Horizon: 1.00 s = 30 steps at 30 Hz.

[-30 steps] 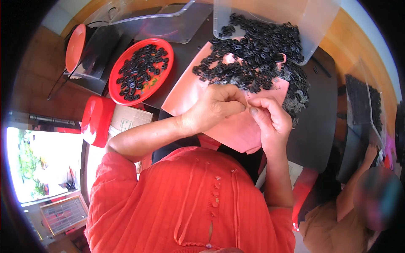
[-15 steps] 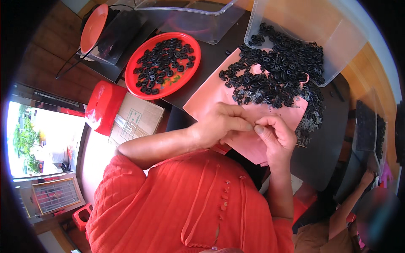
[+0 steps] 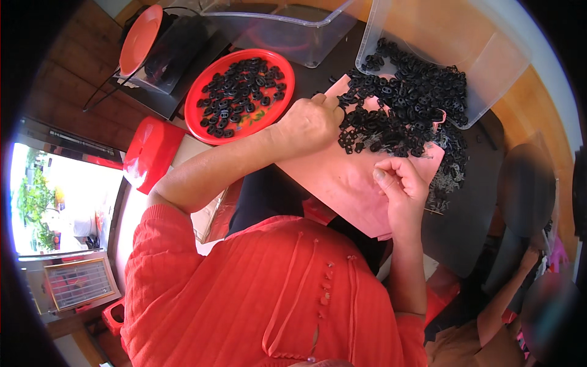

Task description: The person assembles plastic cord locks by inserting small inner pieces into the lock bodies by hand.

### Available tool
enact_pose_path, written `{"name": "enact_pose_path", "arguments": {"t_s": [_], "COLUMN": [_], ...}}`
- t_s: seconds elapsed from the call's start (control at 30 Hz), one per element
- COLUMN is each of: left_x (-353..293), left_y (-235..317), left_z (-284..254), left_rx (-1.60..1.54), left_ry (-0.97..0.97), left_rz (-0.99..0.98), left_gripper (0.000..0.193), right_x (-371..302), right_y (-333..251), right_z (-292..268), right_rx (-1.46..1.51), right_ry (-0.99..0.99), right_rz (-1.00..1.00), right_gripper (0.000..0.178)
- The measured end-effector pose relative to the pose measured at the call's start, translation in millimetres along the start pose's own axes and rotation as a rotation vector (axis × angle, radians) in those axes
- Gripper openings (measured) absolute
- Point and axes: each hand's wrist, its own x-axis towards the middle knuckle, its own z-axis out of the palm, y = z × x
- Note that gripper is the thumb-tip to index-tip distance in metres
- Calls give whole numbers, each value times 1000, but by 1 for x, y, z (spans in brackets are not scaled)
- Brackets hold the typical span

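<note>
My left hand [image 3: 310, 124] is back-up at the left edge of a heap of small black plastic pieces [image 3: 403, 98], many with two holes. Its fingers are curled, and the fingertips are mostly hidden under the hand. Over the pink sheet [image 3: 348, 177], nearer my body, my right hand [image 3: 402, 183] is closed, with thumb and bent fingers drawn together. Anything between them is too small to make out. To the left, a red round tray [image 3: 260, 119] with a printed pattern holds several black oval pieces [image 3: 244, 85].
A clear plastic bin [image 3: 489, 67] lies behind the heap, spilling onto the dark table [image 3: 455, 238]. Another clear bin [image 3: 287, 37] is at the far side. A red stool [image 3: 150, 156] stands at left. On the right, a person's arm [image 3: 504, 293] shows.
My left hand has parted from my right, moving away from my body and left to the heap's edge. My right hand stays nearly where it was.
</note>
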Motion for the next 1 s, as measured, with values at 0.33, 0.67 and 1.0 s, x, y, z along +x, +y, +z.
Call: {"name": "enact_pose_path", "arguments": {"t_s": [0.33, 0.67, 1.0], "left_x": [-10, -8, 10], "left_y": [70, 86, 107], "left_z": [-40, -40, -38], "left_rx": [-1548, -1796, -1670], "left_ry": [15, 80, 154], "left_rz": [-699, -884, -771], "left_gripper": [14, 17, 9], "right_x": [8, 4, 5], "right_y": [-19, -12, -15], "right_z": [25, 42, 16], "right_rx": [192, 15, 47], "right_ry": [184, 194, 257], "right_rz": [-35, -349, -424], "right_gripper": [6, 8, 9]}}
